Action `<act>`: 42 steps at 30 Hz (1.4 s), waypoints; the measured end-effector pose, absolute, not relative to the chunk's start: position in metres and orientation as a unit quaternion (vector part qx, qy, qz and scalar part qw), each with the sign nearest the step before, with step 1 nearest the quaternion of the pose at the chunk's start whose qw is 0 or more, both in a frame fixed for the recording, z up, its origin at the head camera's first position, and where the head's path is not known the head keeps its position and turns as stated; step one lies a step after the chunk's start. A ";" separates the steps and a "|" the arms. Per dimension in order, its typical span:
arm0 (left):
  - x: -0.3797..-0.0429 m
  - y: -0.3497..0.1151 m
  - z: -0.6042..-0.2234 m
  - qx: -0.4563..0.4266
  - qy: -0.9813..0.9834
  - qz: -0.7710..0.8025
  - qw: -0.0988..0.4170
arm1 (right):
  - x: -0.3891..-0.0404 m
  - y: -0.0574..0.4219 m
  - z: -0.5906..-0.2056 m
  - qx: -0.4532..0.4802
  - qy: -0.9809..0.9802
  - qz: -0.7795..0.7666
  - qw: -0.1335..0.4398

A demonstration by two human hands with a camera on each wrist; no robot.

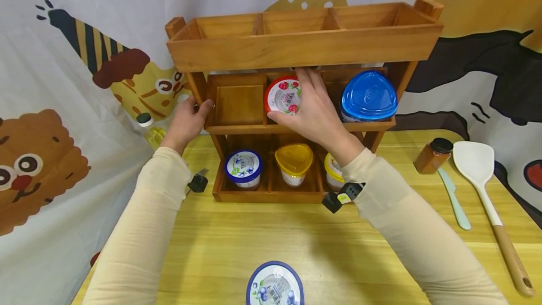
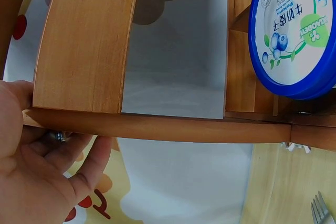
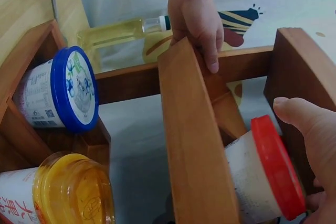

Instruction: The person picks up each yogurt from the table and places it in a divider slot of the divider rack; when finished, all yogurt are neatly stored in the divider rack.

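Observation:
A wooden three-tier rack (image 1: 296, 50) stands at the back of the table. My left hand (image 1: 185, 120) grips its left side at the middle tier, thumb in front and fingers behind the side rail. In the middle compartment of that tier is a tub with a red lid and strawberry print (image 1: 281, 98). My right hand (image 1: 316, 114) holds this tub by its lid, thumb at the near edge and fingers reaching over the far side. The right wrist view shows the red-lidded tub (image 3: 268, 171) tilted, partly behind the shelf's front board.
A blue-lidded container (image 1: 369, 95) sits right on the middle tier. Below are a blueberry tub (image 1: 243, 166), a yellow-lidded cup (image 1: 294, 159) and a partly hidden yellow tub (image 1: 334, 168). Another blueberry tub (image 1: 275, 286) is in front; a jar (image 1: 433, 155), knife (image 1: 455, 199) and spatula (image 1: 478, 164) lie right.

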State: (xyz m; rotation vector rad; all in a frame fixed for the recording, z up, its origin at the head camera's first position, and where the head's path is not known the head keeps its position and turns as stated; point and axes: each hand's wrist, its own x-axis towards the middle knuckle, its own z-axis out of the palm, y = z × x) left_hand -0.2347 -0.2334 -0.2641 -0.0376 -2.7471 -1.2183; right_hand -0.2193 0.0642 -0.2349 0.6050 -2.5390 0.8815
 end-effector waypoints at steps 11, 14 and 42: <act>-0.236 -0.232 -0.263 -0.015 -0.911 -0.405 0.072 | -0.188 0.079 -0.228 0.226 -0.902 0.319 0.185; -0.236 -0.232 -0.262 -0.014 -0.911 -0.406 0.072 | -0.176 0.084 -0.227 0.235 -0.902 0.317 0.178; -0.237 -0.233 -0.264 -0.014 -0.909 -0.410 0.076 | -0.114 0.105 -0.264 0.446 -0.845 0.295 -0.025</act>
